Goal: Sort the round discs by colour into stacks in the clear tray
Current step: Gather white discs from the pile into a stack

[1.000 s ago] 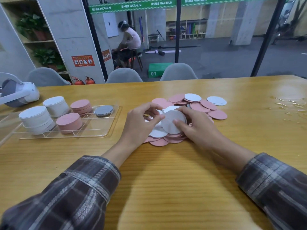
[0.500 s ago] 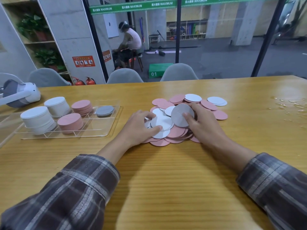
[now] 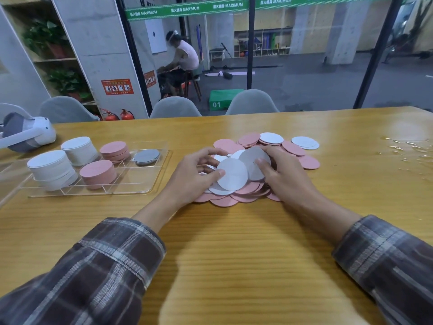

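- Spanning the lower half of the frame, the wooden table (image 3: pixel 234 242) carries everything.
- The clear tray (image 3: pixel 140 186) sits at left of centre. Its separate compartments hold two white stacks (image 3: pixel 50 167), two pink stacks (image 3: pixel 98 172) and a low grey stack (image 3: pixel 147 156).
- A loose pile of pink and white discs (image 3: pixel 293 147) lies at centre frame, well apart from the tray.
- A white headset (image 3: pixel 28 134) rests at the far left edge.
- The left hand (image 3: pixel 194 177) has its fingers curled and its thumb on the face of a white disc (image 3: pixel 233 174), pinching it by the left edge just over the pile.
- The right hand (image 3: pixel 285 177) grips a grey disc (image 3: pixel 253 160), fingers round the far rim and thumb on its face. This disc is partly tucked behind the white one.
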`<move>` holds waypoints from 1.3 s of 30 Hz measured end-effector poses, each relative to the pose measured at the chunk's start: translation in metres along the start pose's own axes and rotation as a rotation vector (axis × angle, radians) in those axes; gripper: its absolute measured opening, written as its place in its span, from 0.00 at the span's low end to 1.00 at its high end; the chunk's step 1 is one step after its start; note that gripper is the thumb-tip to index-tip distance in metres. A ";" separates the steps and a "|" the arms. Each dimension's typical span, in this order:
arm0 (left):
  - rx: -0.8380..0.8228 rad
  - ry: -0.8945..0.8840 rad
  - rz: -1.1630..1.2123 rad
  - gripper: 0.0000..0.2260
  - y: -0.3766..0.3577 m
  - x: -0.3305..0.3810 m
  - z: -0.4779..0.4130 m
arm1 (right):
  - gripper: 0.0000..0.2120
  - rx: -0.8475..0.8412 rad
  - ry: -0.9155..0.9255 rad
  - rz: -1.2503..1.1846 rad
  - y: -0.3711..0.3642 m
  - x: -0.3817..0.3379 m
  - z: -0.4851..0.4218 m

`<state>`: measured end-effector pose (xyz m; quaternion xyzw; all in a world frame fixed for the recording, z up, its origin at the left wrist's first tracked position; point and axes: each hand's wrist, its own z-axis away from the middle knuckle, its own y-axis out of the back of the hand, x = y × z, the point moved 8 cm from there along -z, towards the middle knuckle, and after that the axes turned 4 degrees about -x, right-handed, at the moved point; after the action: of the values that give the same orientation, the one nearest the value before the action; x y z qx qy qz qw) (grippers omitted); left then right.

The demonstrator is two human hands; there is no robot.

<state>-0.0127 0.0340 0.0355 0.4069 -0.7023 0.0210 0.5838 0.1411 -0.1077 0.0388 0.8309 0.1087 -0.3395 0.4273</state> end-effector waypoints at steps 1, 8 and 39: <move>0.038 -0.007 0.009 0.14 0.001 0.001 0.000 | 0.10 -0.027 0.006 -0.008 -0.002 -0.002 0.000; 0.223 -0.084 -0.042 0.08 0.001 0.014 0.006 | 0.11 -0.166 0.070 -0.058 -0.015 -0.013 0.002; 0.153 -0.021 -0.135 0.07 0.011 0.003 0.000 | 0.11 0.049 -0.009 -0.028 0.007 0.003 -0.001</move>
<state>-0.0187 0.0398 0.0428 0.4970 -0.6756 0.0311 0.5436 0.1472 -0.1120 0.0416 0.8380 0.1098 -0.3517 0.4025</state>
